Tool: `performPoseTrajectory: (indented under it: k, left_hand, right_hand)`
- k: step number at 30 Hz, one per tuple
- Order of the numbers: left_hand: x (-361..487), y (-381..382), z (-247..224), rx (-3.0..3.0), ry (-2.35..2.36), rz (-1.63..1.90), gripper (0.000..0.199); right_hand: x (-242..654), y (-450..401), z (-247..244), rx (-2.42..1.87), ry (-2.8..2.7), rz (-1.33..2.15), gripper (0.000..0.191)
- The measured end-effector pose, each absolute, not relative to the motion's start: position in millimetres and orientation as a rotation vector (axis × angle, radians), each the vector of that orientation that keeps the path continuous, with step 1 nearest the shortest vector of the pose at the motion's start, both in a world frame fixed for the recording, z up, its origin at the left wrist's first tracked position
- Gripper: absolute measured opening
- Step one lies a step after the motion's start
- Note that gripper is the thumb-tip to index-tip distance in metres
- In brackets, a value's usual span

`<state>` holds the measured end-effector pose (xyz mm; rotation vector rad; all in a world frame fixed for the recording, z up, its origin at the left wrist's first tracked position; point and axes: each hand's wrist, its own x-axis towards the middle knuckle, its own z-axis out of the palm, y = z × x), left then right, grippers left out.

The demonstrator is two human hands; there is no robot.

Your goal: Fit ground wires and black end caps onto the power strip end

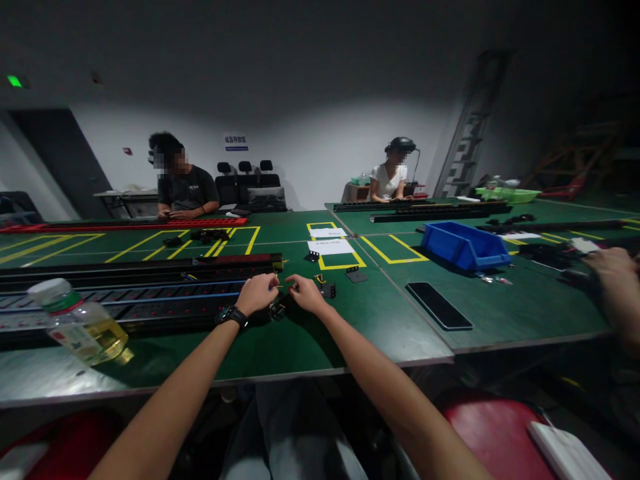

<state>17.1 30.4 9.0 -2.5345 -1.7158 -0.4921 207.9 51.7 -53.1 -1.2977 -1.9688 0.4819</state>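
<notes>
Both bare hands at work above the green-topped counter [395, 327], a little in from its front edge, beside the right-hand end of a long black tray strung with blue cords [165, 300]. Left hand [259, 293], black watch [232, 316] on the wrist: fingers curled in narrow; grip contents too small to tell. Right hand [306, 293]: thumb and forefinger drawn close together; cannot tell whether anything is pinched. A thin yellowish piece [283, 287] shows in the gap between the two hands; which hand holds it, if either, not resolved. Small dark part with metallic glints [277, 310] lies just below the left hand, on the front-edge side. Just right of the right hand: small black bracket with holes [330, 291]; farther right, a flat dark plate with an upright perforated flange [357, 275]. White paper sheets [330, 247] lie toward the far edge, inside yellow tape lines. Right of the counter seam: black-screened phone [439, 306] near the front edge, open blue plastic bin [465, 248] behind it. Clear bottle of yellow liquid, white cap [85, 327], near the front edge at left, tilted in view. Co-worker's hand [616, 270] at the right; two seated people [187, 187] beyond the far side.
</notes>
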Motion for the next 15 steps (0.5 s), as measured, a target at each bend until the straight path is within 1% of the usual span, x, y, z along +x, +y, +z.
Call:
performPoseTrajectory:
  k: [7, 15]
  left_hand:
    - [19.7, 25.4, 9.3, -2.521, -1.762, -0.502, 0.022]
    - [19.3, 24.9, 7.7, -2.515, -1.791, -0.506, 0.022]
  right_hand:
    - [215.5, 48.4, -49.1, -1.396, -1.911, 0.420, 0.035]
    - [213.7, 42.8, -50.7, -1.419, -2.006, 0.369, 0.035]
